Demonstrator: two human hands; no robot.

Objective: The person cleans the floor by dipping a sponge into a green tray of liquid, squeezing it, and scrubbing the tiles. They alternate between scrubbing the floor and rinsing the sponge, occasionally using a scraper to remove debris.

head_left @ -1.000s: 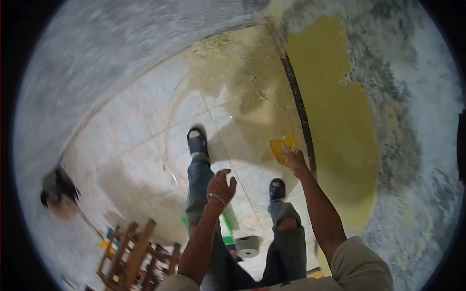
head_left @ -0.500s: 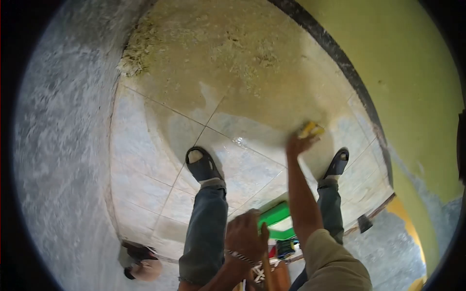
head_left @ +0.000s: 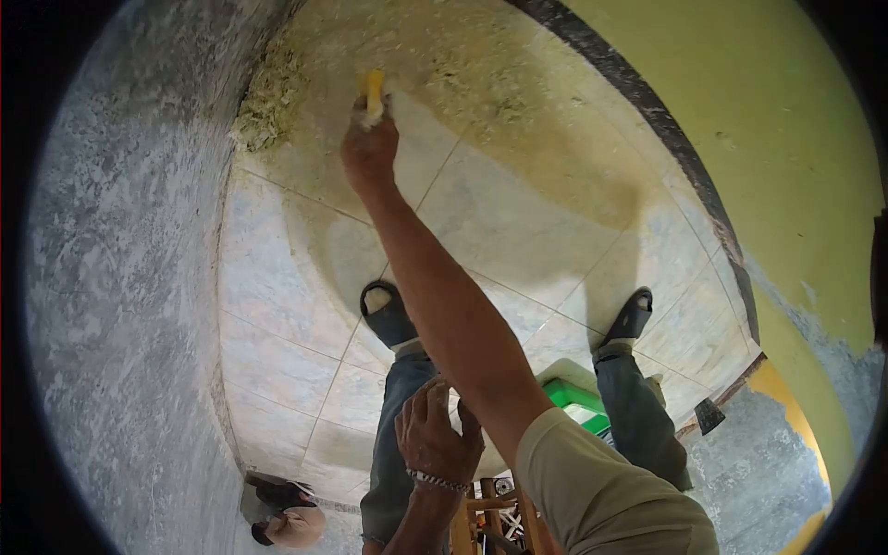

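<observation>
My right hand (head_left: 370,153) reaches far forward over the wet tile floor (head_left: 499,222), closed on a yellow sponge (head_left: 375,88). Motion blurs the sponge and hides its exact shape. Yellowish, wet muck (head_left: 499,102) with crumbly clumps covers the far part of the floor, and a paler wiped band runs behind my hand. Near my left knee, my left hand (head_left: 439,435) hangs with bent fingers and the thumb apart, nothing visible in it.
A rough grey wall (head_left: 129,277) rises on the left, a yellow-green one (head_left: 740,139) on the right. My sandaled feet stand on the tiles. A green-rimmed container (head_left: 569,402), wooden frame (head_left: 490,509) and dark block (head_left: 710,416) are close by. Another pile of clumps (head_left: 268,102) lies along the left wall.
My right hand has swept from the right side to the far left with the sponge, leaving a paler band across the muck. My left hand has shifted slightly left and its fingers are spread more.
</observation>
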